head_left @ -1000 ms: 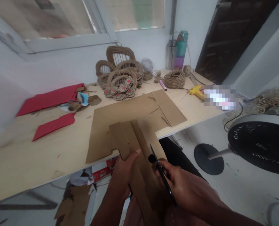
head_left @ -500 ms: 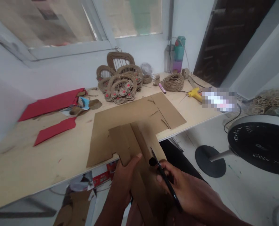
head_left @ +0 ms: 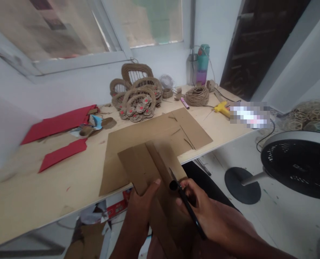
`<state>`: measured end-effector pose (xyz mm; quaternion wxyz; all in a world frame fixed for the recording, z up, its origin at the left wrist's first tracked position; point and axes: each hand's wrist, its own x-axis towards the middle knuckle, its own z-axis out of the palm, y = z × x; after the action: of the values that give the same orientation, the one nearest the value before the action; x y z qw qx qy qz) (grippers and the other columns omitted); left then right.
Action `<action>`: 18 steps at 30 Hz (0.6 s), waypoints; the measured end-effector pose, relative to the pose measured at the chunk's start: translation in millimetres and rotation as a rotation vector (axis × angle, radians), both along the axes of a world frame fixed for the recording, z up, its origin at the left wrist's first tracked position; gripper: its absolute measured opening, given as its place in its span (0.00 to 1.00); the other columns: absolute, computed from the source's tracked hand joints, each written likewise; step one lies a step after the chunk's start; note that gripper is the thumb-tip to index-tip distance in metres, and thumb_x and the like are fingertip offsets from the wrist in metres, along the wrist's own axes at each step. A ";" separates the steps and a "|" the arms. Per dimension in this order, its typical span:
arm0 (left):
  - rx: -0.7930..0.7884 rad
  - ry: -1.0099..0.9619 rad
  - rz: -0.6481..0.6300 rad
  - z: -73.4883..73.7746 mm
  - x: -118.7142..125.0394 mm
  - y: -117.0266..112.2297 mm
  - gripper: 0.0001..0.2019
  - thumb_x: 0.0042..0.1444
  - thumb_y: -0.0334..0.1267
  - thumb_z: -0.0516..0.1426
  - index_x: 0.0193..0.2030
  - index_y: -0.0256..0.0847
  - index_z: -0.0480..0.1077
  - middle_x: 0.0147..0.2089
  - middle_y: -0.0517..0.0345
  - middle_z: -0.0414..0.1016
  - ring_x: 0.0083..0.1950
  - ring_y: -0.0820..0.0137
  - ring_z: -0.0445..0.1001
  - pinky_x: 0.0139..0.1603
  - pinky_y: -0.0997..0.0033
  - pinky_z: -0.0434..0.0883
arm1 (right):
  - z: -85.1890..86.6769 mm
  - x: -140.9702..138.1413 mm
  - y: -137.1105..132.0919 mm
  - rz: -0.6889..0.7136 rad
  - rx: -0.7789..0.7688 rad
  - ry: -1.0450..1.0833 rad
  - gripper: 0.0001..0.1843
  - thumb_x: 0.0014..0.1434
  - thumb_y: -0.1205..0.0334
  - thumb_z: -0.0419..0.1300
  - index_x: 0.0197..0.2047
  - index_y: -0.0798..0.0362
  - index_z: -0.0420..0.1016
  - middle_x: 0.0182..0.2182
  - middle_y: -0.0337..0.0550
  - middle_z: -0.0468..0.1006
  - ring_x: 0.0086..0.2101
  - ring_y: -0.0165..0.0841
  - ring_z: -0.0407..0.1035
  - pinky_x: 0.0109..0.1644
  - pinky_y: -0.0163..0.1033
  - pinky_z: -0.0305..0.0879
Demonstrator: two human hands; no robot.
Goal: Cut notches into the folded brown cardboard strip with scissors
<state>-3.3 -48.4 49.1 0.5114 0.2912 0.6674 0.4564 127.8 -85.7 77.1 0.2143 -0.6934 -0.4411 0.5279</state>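
My left hand point(head_left: 146, 196) grips the left edge of a folded piece of brown cardboard point(head_left: 138, 162), thumb on top and fingers hidden beneath. The cardboard lies over the table edge and reaches toward my lap. In my right hand point(head_left: 200, 201), the fingers close around a slim black tool point(head_left: 189, 207) with a narrow pointed tip. Its exact kind is unclear. The tip lies over the right part of the cardboard, beside a dark round opening or ring point(head_left: 173, 185). A raised, rolled-looking strip runs up the cardboard from there.
A flat cardboard sheet point(head_left: 138, 133) lies on the table point(head_left: 76, 190). Behind it stand woven twine baskets point(head_left: 138, 97). A twine coil point(head_left: 197, 96), yellow glue gun point(head_left: 222, 108) and bottle point(head_left: 203, 64) sit at right. Red sheets point(head_left: 60, 122) lie left; a black fan point(head_left: 297, 165) stands right.
The upper end of the cardboard has shifted slightly left. My right hand and the black tool have moved slightly left and up. Both hands keep their grip.
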 end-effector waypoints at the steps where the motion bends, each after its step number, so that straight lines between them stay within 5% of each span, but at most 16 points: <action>1: -0.023 -0.021 -0.005 -0.6 -0.9 -0.1 0.12 0.39 0.36 0.63 0.34 0.39 0.72 0.28 0.55 0.77 0.31 0.61 0.78 0.27 0.68 0.72 | -3.1 0.1 0.0 -0.045 0.029 0.044 0.11 0.49 0.67 0.62 0.38 0.49 0.72 0.30 0.36 0.78 0.29 0.34 0.72 0.30 0.32 0.63; 9: -0.122 -0.186 0.005 3.9 -6.0 0.4 0.08 0.43 0.36 0.62 0.32 0.40 0.71 0.22 0.60 0.74 0.20 0.68 0.72 0.19 0.72 0.66 | -0.3 7.1 -3.0 -0.131 0.163 0.370 0.06 0.40 0.61 0.69 0.24 0.46 0.76 0.15 0.32 0.72 0.19 0.32 0.64 0.20 0.32 0.56; 18: -0.132 -0.198 0.050 4.6 -3.8 -1.6 0.11 0.41 0.35 0.63 0.34 0.38 0.72 0.27 0.55 0.78 0.29 0.63 0.77 0.27 0.69 0.73 | 4.2 6.8 -1.7 -0.019 0.159 0.092 0.10 0.43 0.62 0.67 0.33 0.44 0.82 0.16 0.35 0.74 0.18 0.32 0.62 0.18 0.32 0.51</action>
<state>-7.1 -49.9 53.6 0.5812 0.1938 0.6493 0.4506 134.6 -87.4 81.3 0.2939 -0.6535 -0.4648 0.5202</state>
